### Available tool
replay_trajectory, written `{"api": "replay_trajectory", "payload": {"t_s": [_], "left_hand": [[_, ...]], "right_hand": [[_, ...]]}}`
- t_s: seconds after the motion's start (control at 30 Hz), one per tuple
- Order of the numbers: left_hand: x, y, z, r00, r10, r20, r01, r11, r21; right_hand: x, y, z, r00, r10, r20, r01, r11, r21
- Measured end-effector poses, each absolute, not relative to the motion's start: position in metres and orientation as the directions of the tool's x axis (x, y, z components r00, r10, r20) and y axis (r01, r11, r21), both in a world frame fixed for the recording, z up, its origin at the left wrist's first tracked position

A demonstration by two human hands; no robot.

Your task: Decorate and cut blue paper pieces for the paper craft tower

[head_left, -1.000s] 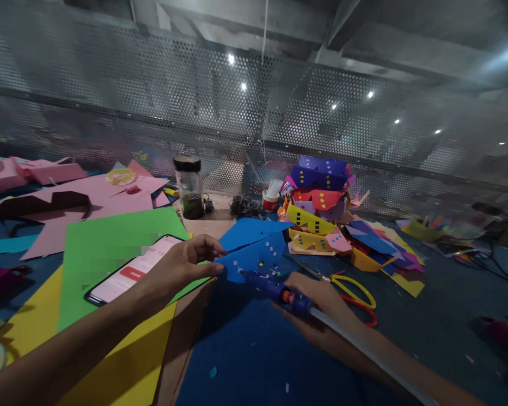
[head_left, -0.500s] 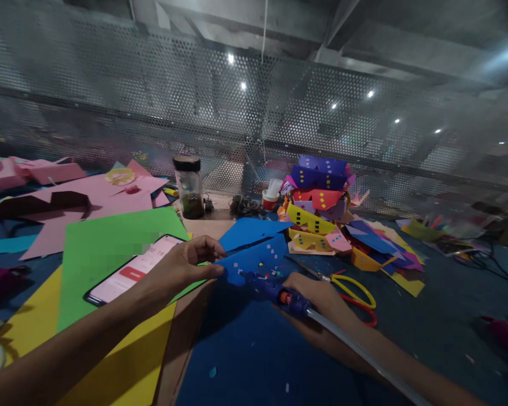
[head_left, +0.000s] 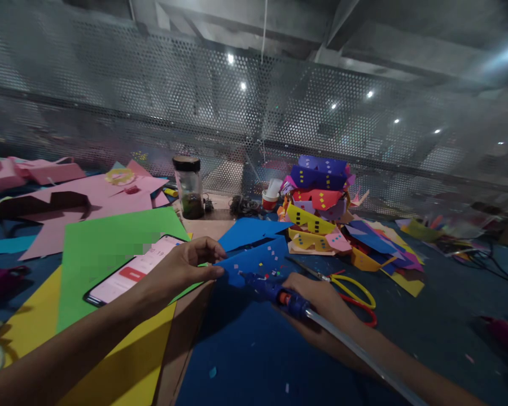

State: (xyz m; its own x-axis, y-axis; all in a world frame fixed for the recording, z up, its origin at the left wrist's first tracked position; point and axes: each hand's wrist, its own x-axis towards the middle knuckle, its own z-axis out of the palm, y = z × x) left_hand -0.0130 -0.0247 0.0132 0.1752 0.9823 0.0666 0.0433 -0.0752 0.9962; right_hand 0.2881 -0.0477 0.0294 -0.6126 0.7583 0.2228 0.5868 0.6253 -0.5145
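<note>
My left hand (head_left: 186, 265) pinches the near corner of a folded blue paper piece (head_left: 254, 254) dotted with small coloured squares. My right hand (head_left: 322, 307) is wrapped round a blue glue gun (head_left: 279, 293) with a clear glue stick (head_left: 355, 352) trailing out of its back. The gun's nozzle points at the blue paper near my left fingertips. A phone (head_left: 129, 270) with a lit screen lies on a green sheet (head_left: 110, 237) just left of my left hand.
Scissors with yellow and red handles (head_left: 347, 290) lie right of my right hand. Behind them stands a pile of coloured paper crafts (head_left: 322, 211). A dark-lidded jar (head_left: 189, 186), a small cup (head_left: 270, 199), pink sheets (head_left: 88, 197) and yellow paper (head_left: 122, 361) cover the table. A perforated metal screen (head_left: 254, 124) closes the back.
My right hand and the glue gun have shifted slightly toward the blue paper. My left hand keeps its pinch in the same place.
</note>
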Motion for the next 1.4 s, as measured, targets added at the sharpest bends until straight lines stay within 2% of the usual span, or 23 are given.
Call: {"api": "replay_trajectory", "payload": {"t_s": [0.3,0.77,1.17,1.4], "left_hand": [[-0.014,-0.025,0.013,0.171,0.983,0.064,0.052,-0.074,0.996],[-0.013,-0.024,0.012,0.185,0.981,0.063,0.033,-0.070,0.997],[-0.015,-0.023,0.009,0.168,0.983,0.074,0.026,-0.080,0.997],[-0.014,-0.024,0.012,0.174,0.983,0.065,0.034,-0.072,0.997]], "right_hand": [[0.290,-0.045,0.025,-0.632,0.732,0.255,0.536,0.650,-0.538],[0.290,-0.045,0.020,-0.627,0.727,0.281,0.537,0.664,-0.521],[0.290,-0.046,0.023,-0.622,0.745,0.240,0.561,0.638,-0.527],[0.291,-0.043,0.019,-0.633,0.723,0.276,0.537,0.668,-0.515]]}}
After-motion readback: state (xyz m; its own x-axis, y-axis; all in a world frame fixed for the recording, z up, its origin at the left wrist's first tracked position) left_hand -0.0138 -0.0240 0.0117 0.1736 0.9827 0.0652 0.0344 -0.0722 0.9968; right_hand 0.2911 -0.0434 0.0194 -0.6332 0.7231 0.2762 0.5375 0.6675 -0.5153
